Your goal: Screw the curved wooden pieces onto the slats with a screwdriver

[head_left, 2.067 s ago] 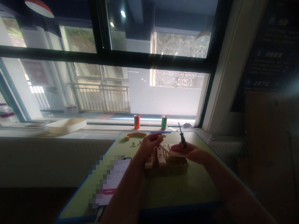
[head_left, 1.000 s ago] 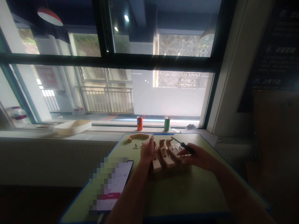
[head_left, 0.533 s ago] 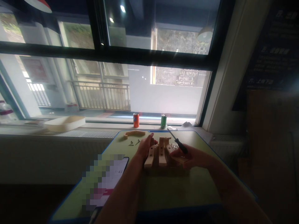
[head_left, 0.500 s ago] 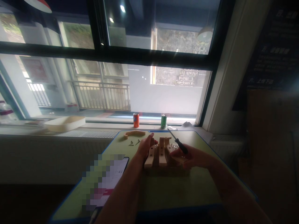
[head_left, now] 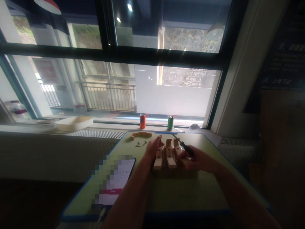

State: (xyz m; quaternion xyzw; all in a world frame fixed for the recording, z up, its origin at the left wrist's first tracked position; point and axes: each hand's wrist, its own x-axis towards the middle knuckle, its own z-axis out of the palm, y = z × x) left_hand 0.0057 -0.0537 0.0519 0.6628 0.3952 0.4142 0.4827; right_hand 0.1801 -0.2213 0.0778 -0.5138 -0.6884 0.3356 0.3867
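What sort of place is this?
Perhaps an indoor workroom or classroom; I can't tell which. There's a yellow-green table with blue edges, a black-handled metal screwdriver near pale, curved wooden pieces with round holes, and a dark wall panel with white writing.

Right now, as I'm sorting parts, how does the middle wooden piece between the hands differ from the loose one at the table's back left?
The middle piece sits between the left hand and the right hand; the loose piece lies apart, near some screws. The middle piece runs away from the viewer; the loose piece stretches sideways. Both look wooden and curved, with holes.
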